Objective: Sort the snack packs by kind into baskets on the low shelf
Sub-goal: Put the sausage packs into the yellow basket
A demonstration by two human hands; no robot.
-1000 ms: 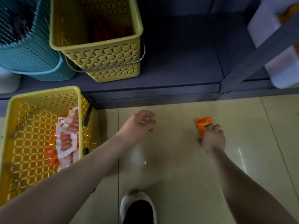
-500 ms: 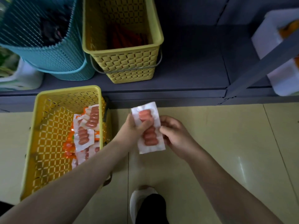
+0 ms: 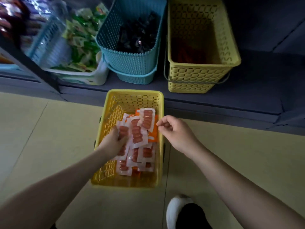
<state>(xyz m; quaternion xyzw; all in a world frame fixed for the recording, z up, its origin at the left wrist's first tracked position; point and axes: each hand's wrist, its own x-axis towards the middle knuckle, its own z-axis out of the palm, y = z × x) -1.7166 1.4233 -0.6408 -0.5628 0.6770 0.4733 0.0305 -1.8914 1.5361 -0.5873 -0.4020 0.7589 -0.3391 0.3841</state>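
1. Snack packs [image 3: 137, 134], white pouches each showing a row of reddish sausages, lie heaped in the yellow floor basket [image 3: 135, 94] at the centre of the view, with orange packs [image 3: 151, 138] partly visible beneath them.
2. Left hand [image 3: 113, 141] is inside the basket at 9 o'clock of the heap. Its fingers curl onto a sausage pack [image 3: 123, 130] at the heap's left edge and grip it.
3. Right hand [image 3: 175, 131] hovers above the basket's right rim, at 3 o'clock of the heap. Its fingers are loosely curled with thumb and forefinger close together; nothing is visible between them.
4. Uppermost pack [image 3: 146, 120] lies at 12 o'clock of the heap, just beside the right hand's fingertips and apart from them.
5. Long axes of the top packs run roughly 12 to 6 o'clock, tilted slightly toward 1 o'clock. The sausage rows follow the same axis. Lower packs near 6 o'clock lie at mixed angles.
6. Low shelf [image 3: 247, 96] spans the view at 12 o'clock of the floor basket. It carries:
   - a yellow basket [image 3: 198, 75] at 1 o'clock, holding dark red packs [image 3: 186, 53];
   - a teal basket [image 3: 132, 66] at 12 o'clock, holding black packs [image 3: 137, 35];
   - a white bin [image 3: 97, 78] at 10 o'clock, holding green-and-white packs [image 3: 80, 40].
7. A shoe [image 3: 179, 210] stands on the floor at 5 o'clock of the floor basket.
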